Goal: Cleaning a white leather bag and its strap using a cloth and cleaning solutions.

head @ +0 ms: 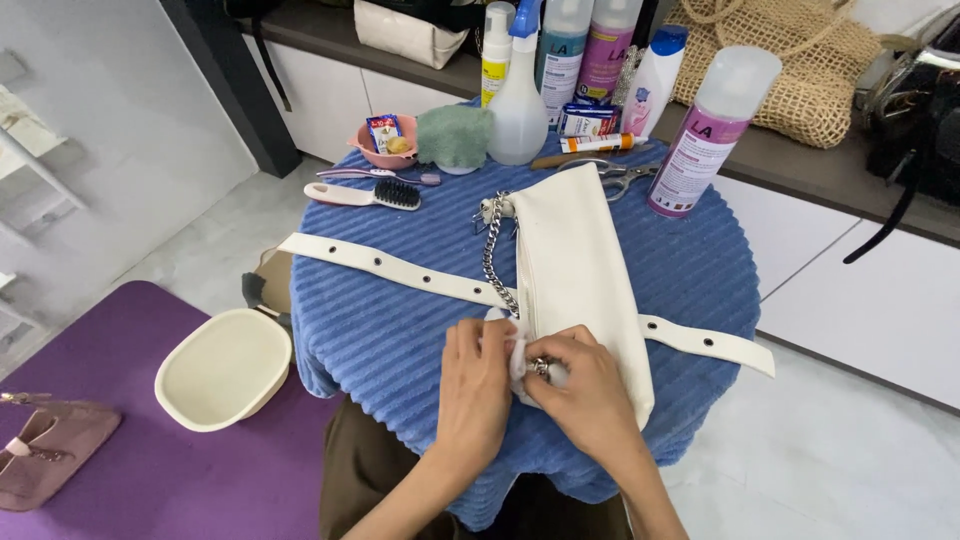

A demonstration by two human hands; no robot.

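Blue ribbed towel point(400, 330) covers round table, white-tiled room. White handbag point(580, 260) lies on towel; left hand point(475, 385) and right hand point(590, 390) pressed together at near end, pinching white cloth point(515, 352) against chain ring point(541, 366).

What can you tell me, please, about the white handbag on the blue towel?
The white handbag looks like smooth leather. It lies flat and lengthwise on the blue ribbed towel, with a silver chain along its left side and a white eyelet strap crossing beneath it. Both hands, left and right, press a small white cloth at its near corner.
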